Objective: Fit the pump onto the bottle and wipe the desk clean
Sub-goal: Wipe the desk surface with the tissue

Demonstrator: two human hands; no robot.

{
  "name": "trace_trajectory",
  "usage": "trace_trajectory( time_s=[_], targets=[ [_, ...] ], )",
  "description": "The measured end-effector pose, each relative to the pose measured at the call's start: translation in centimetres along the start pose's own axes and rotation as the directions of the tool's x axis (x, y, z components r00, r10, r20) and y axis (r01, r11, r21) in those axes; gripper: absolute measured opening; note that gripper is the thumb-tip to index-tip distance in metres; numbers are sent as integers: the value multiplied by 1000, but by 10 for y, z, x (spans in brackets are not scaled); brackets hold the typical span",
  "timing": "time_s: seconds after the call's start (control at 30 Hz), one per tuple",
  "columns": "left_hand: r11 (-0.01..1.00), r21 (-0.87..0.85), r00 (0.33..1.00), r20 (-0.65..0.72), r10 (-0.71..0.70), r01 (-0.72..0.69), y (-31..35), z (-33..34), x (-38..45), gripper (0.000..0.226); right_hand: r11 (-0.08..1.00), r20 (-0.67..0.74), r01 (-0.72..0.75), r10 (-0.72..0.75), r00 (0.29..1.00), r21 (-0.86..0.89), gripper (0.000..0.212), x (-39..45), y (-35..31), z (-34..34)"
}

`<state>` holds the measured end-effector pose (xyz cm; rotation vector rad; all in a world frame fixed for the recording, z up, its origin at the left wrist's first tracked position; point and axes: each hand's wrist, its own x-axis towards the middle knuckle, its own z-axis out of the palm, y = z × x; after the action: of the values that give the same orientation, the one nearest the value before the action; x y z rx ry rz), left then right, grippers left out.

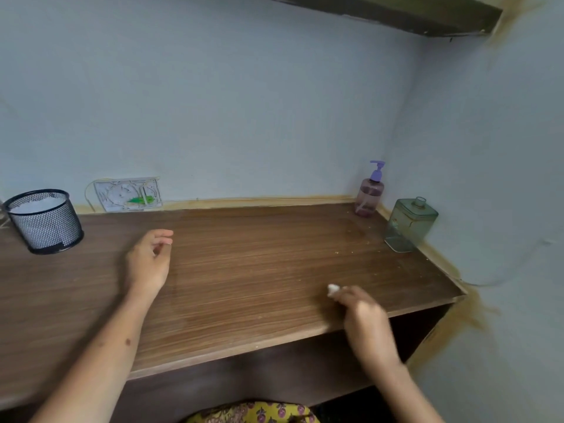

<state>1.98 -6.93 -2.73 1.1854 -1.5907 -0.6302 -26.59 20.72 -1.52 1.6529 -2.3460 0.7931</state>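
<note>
Right hand [364, 315] pinches small white wad [332, 289] on desk [244, 270], near right. Left hand [149, 261] loosely curled, holding nothing. Pump [377, 170] already sits on bottle [368, 198], far right corner.

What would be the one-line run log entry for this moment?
pump: fitted on purple bottle | right hand: pinches white wad on brown wooden desk | left hand: open | crumbs remain

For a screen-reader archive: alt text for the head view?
A right hand pinches a small white wad against a wooden desk; the left hand hovers open. A purple pump bottle stands in the far corner.
</note>
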Motion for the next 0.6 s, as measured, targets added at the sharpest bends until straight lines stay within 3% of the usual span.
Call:
trace_trajectory(
  time_s=[0.13, 0.33, 0.47, 0.6],
  targets=[
    [1000, -18, 1000, 12, -4, 4, -1, 1, 1, 30, 932, -60, -345, 340, 938, -114, 42, 40, 45, -21],
    [1000, -7, 1000, 5, 1, -1, 2, -2, -1, 30, 852, -71, -508, 503, 862, -130, 23, 98, 50, -13],
    [1000, -10, 1000, 7, -7, 7, 4, -2, -1, 29, 897, 22, -414, 423, 906, -156, 25, 118, 16, 10],
    [1000, -7, 1000, 5, -12, 12, 5, -1, -1, 29, 992, 181, -81, 97, 979, -94, 33, 105, -43, 40]
  ],
)
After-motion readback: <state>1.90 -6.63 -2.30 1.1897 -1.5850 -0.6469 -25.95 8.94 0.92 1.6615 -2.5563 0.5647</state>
